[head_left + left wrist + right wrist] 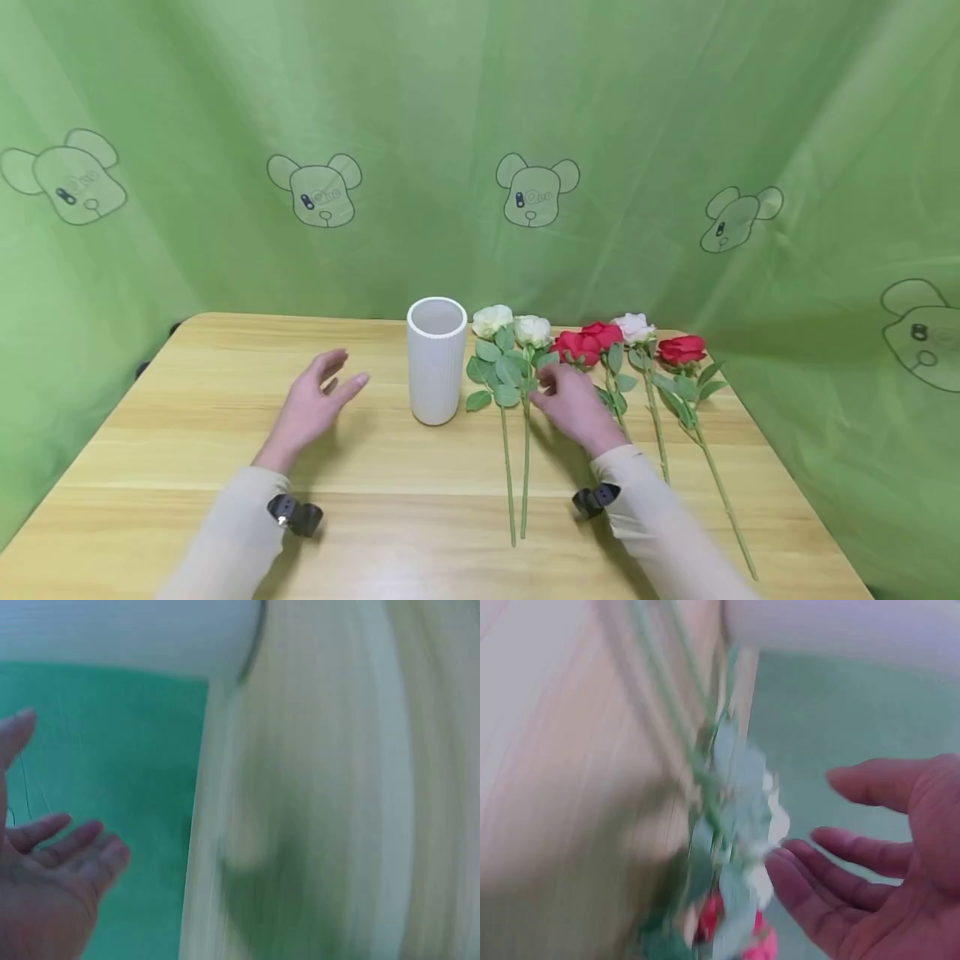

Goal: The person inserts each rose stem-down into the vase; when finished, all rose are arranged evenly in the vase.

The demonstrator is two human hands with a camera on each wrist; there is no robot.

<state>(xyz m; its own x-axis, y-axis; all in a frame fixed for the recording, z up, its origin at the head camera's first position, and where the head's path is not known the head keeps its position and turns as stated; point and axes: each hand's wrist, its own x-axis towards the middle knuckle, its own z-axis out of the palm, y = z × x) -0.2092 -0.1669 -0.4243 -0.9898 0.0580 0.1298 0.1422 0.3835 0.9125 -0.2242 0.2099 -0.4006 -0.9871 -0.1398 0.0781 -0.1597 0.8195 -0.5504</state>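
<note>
A white ribbed vase (437, 367) stands upright near the back of the table. To its left my left hand (315, 404) hovers with relaxed fingers and holds nothing; the left wrist view shows the vase's side (127, 634) above the spread fingers (82, 855). On the other side, my right hand (573, 404) is over the flowers, its fingers loosely bent and thumb apart. It is nearest a white rose (532, 330) with a long green stem. Another white rose (492, 321) lies beside the vase. In the right wrist view, leaves (739, 765) show next to the fingertips.
Further right lie red roses (577, 347), a pale pink rose (633, 327) and a separate red rose (681, 350), stems toward the front. The wooden table (405, 517) ends at a green curtain (427, 167) printed with bear heads.
</note>
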